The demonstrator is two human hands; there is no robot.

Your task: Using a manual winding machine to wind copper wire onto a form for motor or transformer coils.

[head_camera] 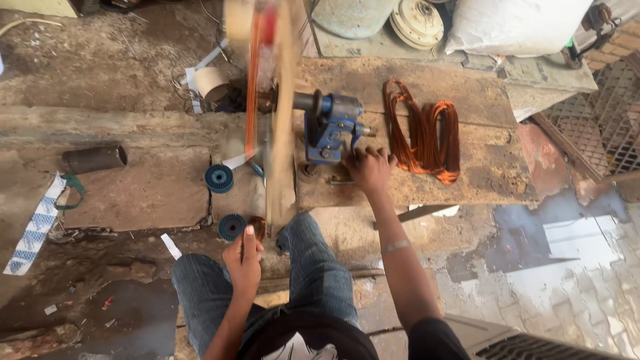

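Head view: your right hand on desk, fingers curled at blue winder base. Your left hand, fingers pinching copper wire below blurred spinning frame. Copper coils just right of right hand.

Spinning frame: smeared by motion blur, its shape unreadable, top cut off by the upper edge.
Copper wire: only an orange streak on the frame.
Crank handle: hidden under the right hand.
Left hand: what the fingers pinch is too small to tell.
White sack: cropped at the top.
Round grey drum: upper part out of view.
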